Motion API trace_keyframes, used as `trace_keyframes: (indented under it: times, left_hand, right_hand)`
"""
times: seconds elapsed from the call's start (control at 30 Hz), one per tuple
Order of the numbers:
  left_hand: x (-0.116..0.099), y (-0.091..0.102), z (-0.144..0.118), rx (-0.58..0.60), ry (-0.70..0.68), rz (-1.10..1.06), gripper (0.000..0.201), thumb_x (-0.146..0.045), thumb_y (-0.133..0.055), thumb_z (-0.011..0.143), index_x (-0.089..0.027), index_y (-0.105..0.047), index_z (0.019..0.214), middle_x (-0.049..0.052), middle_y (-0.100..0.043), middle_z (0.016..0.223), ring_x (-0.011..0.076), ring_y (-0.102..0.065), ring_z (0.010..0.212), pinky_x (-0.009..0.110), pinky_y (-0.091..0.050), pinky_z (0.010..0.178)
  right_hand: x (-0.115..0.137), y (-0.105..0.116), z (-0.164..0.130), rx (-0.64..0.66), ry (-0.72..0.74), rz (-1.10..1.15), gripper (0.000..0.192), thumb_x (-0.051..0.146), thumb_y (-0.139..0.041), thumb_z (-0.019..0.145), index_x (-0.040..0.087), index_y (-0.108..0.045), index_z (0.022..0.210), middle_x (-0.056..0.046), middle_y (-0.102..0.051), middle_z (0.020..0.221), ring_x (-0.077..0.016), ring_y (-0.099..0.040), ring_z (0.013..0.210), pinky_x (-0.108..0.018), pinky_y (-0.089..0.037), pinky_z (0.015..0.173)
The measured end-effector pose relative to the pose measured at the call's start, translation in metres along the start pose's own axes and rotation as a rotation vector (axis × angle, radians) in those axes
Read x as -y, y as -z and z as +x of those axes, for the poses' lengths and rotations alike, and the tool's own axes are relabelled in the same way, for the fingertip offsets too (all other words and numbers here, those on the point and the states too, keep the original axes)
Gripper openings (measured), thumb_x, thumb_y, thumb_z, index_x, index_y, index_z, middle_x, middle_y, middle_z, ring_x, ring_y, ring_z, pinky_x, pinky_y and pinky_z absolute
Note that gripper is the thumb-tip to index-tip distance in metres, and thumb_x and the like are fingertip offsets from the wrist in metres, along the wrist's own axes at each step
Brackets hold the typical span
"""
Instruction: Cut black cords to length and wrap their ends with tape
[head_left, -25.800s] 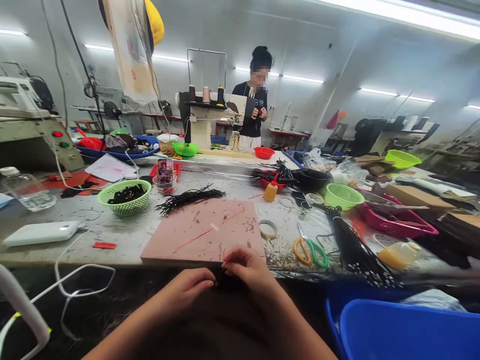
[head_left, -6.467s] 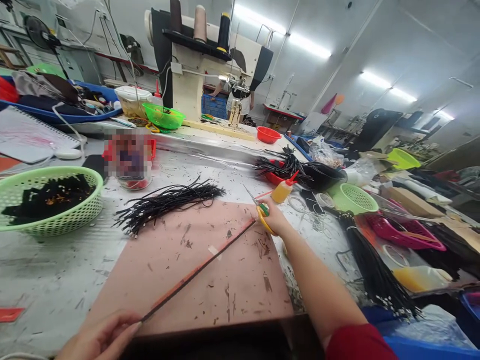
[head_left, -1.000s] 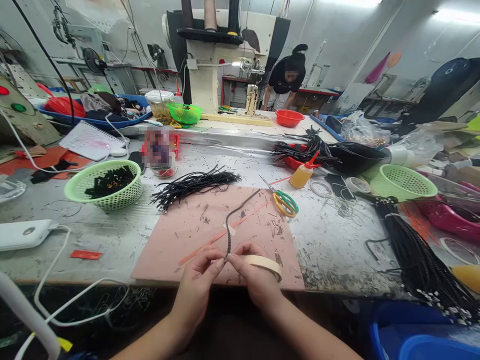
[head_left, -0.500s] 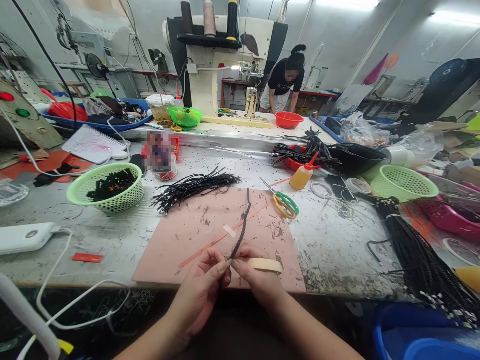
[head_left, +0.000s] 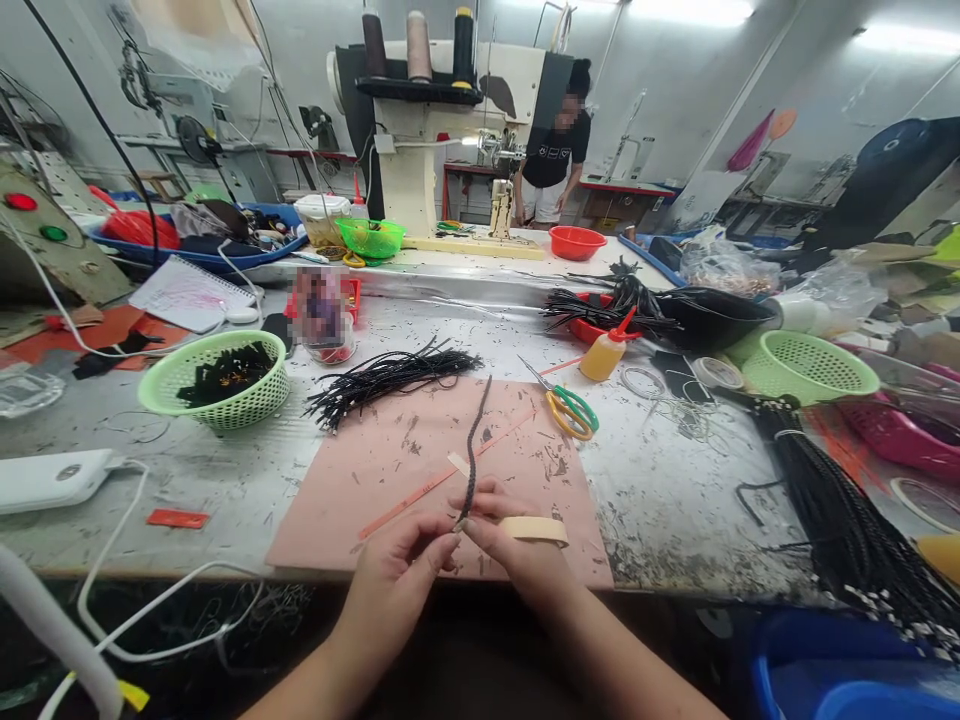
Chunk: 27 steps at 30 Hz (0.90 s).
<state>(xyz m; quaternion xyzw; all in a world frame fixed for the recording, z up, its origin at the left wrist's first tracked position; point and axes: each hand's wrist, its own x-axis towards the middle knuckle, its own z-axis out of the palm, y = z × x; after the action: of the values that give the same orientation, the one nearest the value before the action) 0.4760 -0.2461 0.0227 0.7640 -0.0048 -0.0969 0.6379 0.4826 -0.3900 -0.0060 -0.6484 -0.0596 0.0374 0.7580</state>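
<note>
Both hands, left hand [head_left: 401, 570] and right hand [head_left: 517, 545], still pinch the braided cord's [head_left: 472, 455] near end, its free length now swung straighter, tape roll [head_left: 534, 528] on the right fingers.

Both hands [head_left: 469, 560] meet at centre, fingertips pinched together.

Between your left hand [head_left: 397, 580] and right hand [head_left: 517, 550] you pinch a black braided cord [head_left: 472, 450]; the tape roll [head_left: 536, 528] on your right fingers is cream. Under the grip, the mat [head_left: 420, 480] is dusty pink, flecked with dark marks and crossed by a thin orange strip [head_left: 442, 478]. Beyond the grip the cord bundle [head_left: 390, 375] is black; to its right, scissors [head_left: 571, 408] with one yellow and one green handle. Far left of the grip, a pale green mesh basket [head_left: 217, 385] holds black pieces
</note>
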Motion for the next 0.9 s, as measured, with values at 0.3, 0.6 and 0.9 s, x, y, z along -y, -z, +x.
trace_keyframes:
  times: [0.3, 0.6, 0.9]
  left_hand:
    - [0.003, -0.001, 0.001, 0.081, -0.03, -0.034, 0.011, -0.028, -0.063, 0.067, -0.021, -0.071, 0.065, 0.001, -0.06, 0.049, 0.0154, -0.051, 0.049, 0.023, -0.039, 0.05]
    - [0.004, -0.002, 0.002, 0.263, 0.351, -0.491, 0.026, -0.037, -0.072, 0.057, -0.014, -0.061, 0.052, -0.001, -0.053, 0.045, 0.0055, -0.04, 0.036, 0.018, -0.026, 0.037]
    - [0.01, -0.001, 0.003, 0.429, 0.381, -0.588, 0.026, -0.039, -0.072, 0.058, -0.014, -0.062, 0.054, -0.003, -0.047, 0.04, 0.0046, -0.035, 0.031, 0.019, -0.022, 0.034]
  right_hand:
    - [0.0, -0.003, -0.004, -0.033, 0.079, -0.101, 0.01, 0.026, -0.059, 0.072, 0.019, -0.058, 0.065, -0.002, -0.051, 0.075, -0.0151, -0.05, 0.074, -0.027, -0.042, 0.068]
    - [0.005, 0.007, 0.0, 0.147, 0.168, -0.11, 0.005, 0.025, -0.06, 0.074, 0.023, -0.064, 0.072, 0.0, -0.051, 0.074, -0.0128, -0.051, 0.068, -0.026, -0.043, 0.063]
    - [0.012, 0.008, 0.001, 0.296, 0.108, -0.058, 0.012, 0.032, -0.057, 0.076, 0.021, -0.062, 0.077, -0.002, -0.053, 0.079, -0.0149, -0.053, 0.075, -0.028, -0.043, 0.069]
